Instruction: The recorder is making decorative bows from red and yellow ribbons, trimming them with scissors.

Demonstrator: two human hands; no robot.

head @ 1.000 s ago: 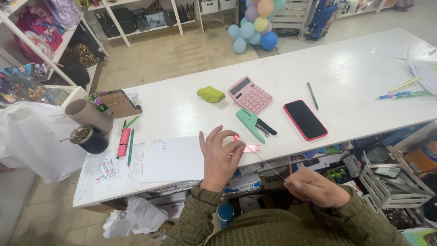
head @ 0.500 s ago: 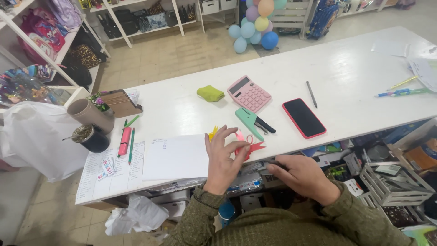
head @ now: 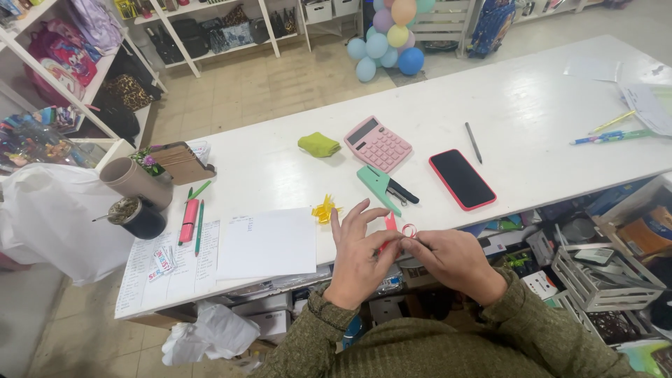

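Far left of the hands: a dark cup (head: 138, 217) with a straw and a pink marker (head: 189, 221) lie on printed sheets at the end of the white counter (head: 532, 91)
Left of the left hand: a blank white sheet (head: 267, 242), and just beyond its fingertips a small yellow ribbon bow (head: 324, 209)
Left hand (head: 362, 257): fingers spread, thumb and forefinger pinching the red ribbon (head: 392, 225) at the counter's near edge
Between the hands: the ribbon's end curls into a small loop (head: 409, 229)
Right hand (head: 455, 260): closed round the ribbon's other part, fingertips meeting the left's; how firm the grasp is cannot be told
Beyond the hands: a green stapler (head: 381, 186), a pink calculator (head: 378, 144), a green cloth (head: 318, 144)
Right of the right hand: a red-cased phone (head: 462, 178) and a pencil (head: 474, 142)
Step in hand: by the look of it, curling ribbon into a bow like the yellow one
Next move: likely needs the loop held steady while another is turned, with the stapler in reach
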